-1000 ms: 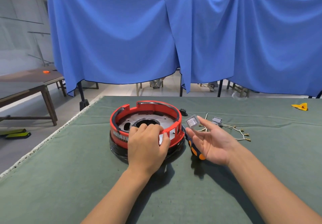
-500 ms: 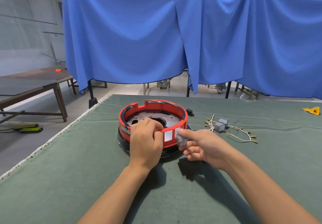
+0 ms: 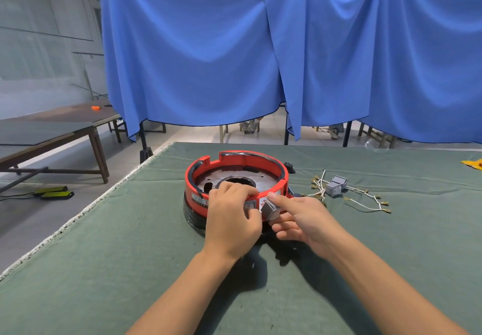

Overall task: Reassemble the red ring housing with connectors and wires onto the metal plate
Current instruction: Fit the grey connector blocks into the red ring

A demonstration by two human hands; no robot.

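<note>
The red ring housing (image 3: 236,162) stands on a black base in the middle of the green table, with the metal plate (image 3: 263,179) inside it. My left hand (image 3: 232,217) grips the housing's near rim, thumb beside a grey switch seated in the wall. My right hand (image 3: 302,220) pinches a small grey connector block (image 3: 271,209) against the housing's outer front wall. Loose white wires (image 3: 365,199) with brass terminals and two more grey connector blocks (image 3: 336,186) lie on the cloth to the right.
The table's left edge (image 3: 104,199) runs diagonally with floor beyond. A small black part (image 3: 289,166) sits behind the housing. A yellow object (image 3: 473,163) lies at the far right. Blue curtains hang behind; a wooden bench (image 3: 65,136) stands at left.
My right hand, which held the grey block up beside the housing, has come down and in, pressing it to the housing's front wall. The left hand stays on the rim.
</note>
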